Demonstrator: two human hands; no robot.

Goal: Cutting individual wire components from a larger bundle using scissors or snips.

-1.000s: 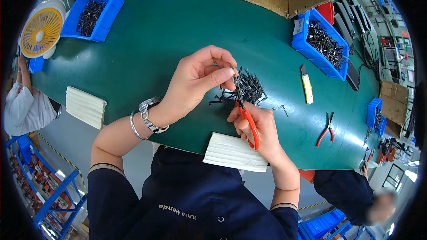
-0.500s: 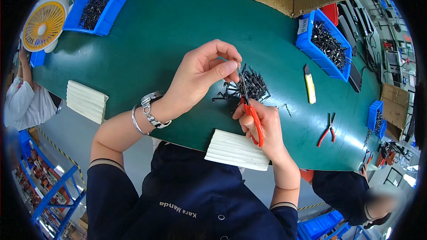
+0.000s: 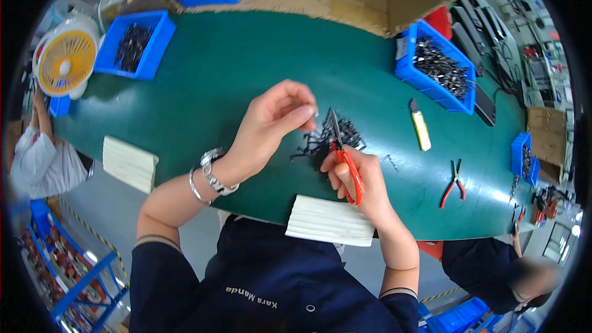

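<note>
Inside roomy table edge (image 3: pixel 259 210), right grip (image 3: pixel 362 180) round scissors (image 3: pixel 350 163), left grip (image 3: pixel 268 124) pinched, contents unclear

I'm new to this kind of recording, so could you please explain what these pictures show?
There is no machine here: a person works bare-handed. Every picture comes from one fisheye camera worn on that person's head, looking down, so straight edges bend. On the green table are a pile of small black parts, a yellow-handled knife, red-handled pliers and blue bins. The right hand holds red-handled scissors. The left hand has its thumb and fingers close together; whether it pinches anything is too blurred to tell.
</note>
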